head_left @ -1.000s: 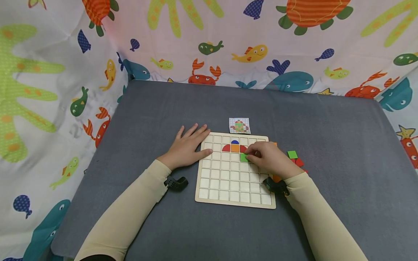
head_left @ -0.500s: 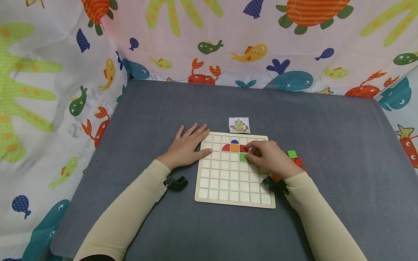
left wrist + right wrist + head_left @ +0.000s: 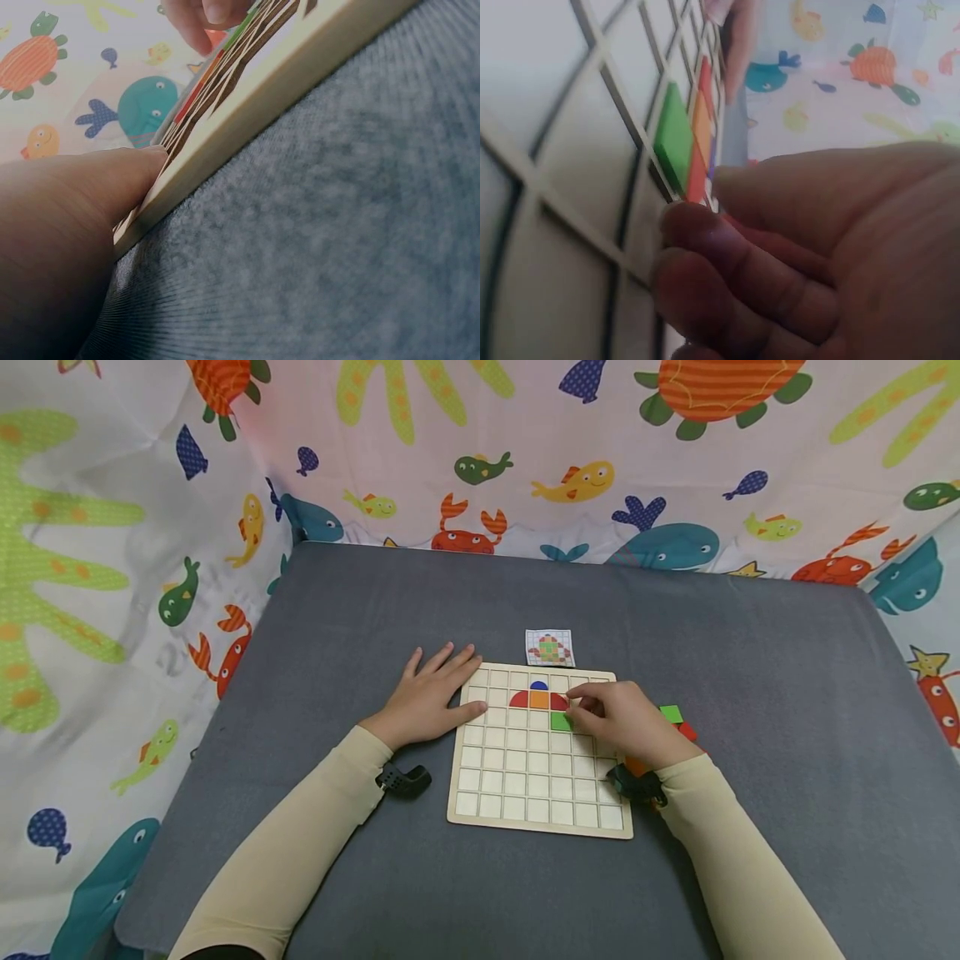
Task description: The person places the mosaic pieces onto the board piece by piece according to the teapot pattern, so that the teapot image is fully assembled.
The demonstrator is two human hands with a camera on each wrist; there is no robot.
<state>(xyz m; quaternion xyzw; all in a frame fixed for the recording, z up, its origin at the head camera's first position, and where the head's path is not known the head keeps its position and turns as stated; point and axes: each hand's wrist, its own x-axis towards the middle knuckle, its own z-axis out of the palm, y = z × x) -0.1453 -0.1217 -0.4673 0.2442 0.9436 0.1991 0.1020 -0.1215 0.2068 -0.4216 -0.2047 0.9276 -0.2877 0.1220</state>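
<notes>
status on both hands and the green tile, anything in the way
Left hand touching board. Right hand beside green tile. Green tile in a cell, no obstruction seen.

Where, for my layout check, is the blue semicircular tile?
In the head view, the blue semicircular tile sits on the wooden grid board near its far edge, beyond the orange square tile, left of the right hand.

Long, plain beige sleeves [image 3: 288,847], close-fitting and lightly creased, each end at a black strapped wrist device [image 3: 407,782].
</notes>
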